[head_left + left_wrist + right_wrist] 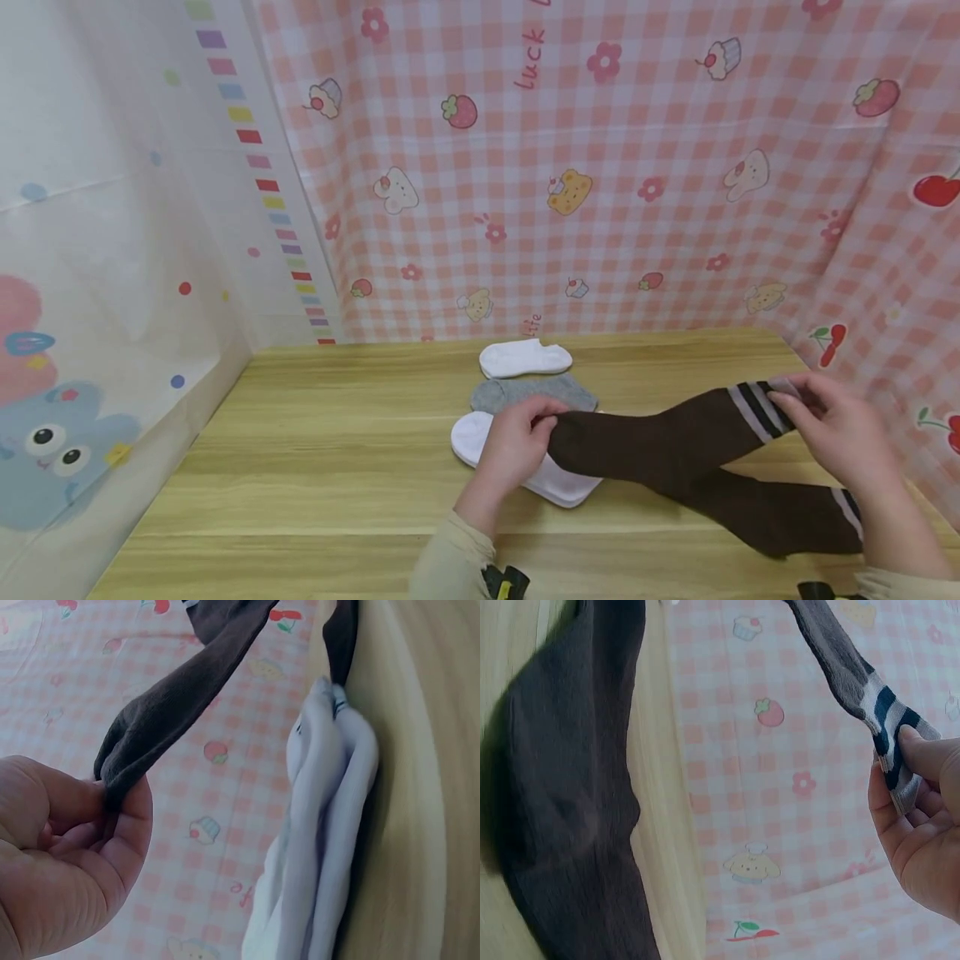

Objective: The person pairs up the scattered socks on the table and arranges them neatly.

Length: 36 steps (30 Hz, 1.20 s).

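Observation:
A long dark brown sock with a grey-and-black striped cuff hangs between both hands, above the table. My left hand pinches its toe end; the left wrist view shows the toe tucked between thumb and fingers of that hand. At the other end, my right hand pinches the striped cuff. A second brown sock with a similar cuff lies on the table below, partly hidden by the right wrist. Behind and under my left hand lies a white sock, partly covered by the hand.
Farther back on the wooden table lie a grey sock and a white low-cut sock, roughly in a row with the nearer white one. A pink checked cloth hangs behind the table, and a pale printed cloth hangs left.

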{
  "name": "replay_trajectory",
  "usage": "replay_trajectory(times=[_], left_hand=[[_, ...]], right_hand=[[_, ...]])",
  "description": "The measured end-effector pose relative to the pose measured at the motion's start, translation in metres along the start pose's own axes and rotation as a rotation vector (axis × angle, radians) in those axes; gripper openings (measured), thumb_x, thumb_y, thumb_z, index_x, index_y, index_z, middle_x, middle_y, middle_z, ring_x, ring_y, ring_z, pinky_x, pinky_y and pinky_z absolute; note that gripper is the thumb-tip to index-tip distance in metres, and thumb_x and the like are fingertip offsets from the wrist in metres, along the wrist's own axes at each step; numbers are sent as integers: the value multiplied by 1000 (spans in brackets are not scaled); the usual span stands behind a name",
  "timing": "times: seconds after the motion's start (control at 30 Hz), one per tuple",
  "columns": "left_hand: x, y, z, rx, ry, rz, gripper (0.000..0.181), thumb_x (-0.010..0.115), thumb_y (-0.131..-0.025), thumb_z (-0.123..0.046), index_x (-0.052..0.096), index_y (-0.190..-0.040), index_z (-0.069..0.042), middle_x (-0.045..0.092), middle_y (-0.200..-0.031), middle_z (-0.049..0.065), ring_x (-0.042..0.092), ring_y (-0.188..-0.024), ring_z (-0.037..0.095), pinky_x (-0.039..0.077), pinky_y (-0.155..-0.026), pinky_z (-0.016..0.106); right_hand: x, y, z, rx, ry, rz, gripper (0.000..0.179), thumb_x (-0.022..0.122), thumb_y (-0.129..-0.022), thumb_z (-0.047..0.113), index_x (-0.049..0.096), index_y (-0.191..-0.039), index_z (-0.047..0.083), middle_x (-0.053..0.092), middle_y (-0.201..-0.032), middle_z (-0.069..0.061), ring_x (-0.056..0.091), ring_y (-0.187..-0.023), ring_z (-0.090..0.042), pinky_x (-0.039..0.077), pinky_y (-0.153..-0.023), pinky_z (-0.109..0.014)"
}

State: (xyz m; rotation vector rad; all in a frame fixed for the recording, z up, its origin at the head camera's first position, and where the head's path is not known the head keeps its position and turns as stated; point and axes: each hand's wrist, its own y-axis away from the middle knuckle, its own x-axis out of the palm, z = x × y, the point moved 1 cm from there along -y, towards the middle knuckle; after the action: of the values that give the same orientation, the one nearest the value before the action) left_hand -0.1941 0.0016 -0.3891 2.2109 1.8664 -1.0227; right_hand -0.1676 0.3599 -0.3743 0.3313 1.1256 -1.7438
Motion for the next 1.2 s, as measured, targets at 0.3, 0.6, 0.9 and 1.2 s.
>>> replay_trajectory(times=[0.3, 0.6, 0.9, 1.2], left_hand=[[-24, 0, 10, -6, -11, 32, 19, 60, -93, 3, 74, -101, -7, 73, -96, 4, 66, -94, 20, 52, -82, 32], [-43, 1, 23, -36, 24, 34, 19, 60, -93, 4, 74, -98, -7, 72, -94, 3, 64, -91, 19, 51, -80, 32], [-58, 6, 32, -44, 0, 41, 18, 59, -94, 3, 74, -100, -6, 72, -98, 4, 65, -93, 20, 52, -82, 35], [-71, 11, 42, -34, -39, 68, 17, 61, -92, 4, 74, -99, -6, 72, -98, 5, 65, -95, 22, 51, -87, 40]], right_hand=[[12, 0, 12, -126, -137, -7, 13, 69, -86, -9, 68, -98, -2, 57, -86, 23, 54, -70, 9, 43, -59, -8], [25, 3, 29, -169, -152, 21, 16, 72, -84, -10, 68, -96, 1, 61, -88, 13, 54, -73, 7, 43, -61, -8], [35, 7, 39, -160, -152, 62, 17, 73, -84, -7, 67, -97, 2, 64, -87, 3, 55, -73, 4, 45, -62, -8], [40, 12, 42, -174, -224, 170, 18, 73, -85, -6, 66, -96, 6, 63, -87, 10, 54, -70, -1, 45, -58, -15]])
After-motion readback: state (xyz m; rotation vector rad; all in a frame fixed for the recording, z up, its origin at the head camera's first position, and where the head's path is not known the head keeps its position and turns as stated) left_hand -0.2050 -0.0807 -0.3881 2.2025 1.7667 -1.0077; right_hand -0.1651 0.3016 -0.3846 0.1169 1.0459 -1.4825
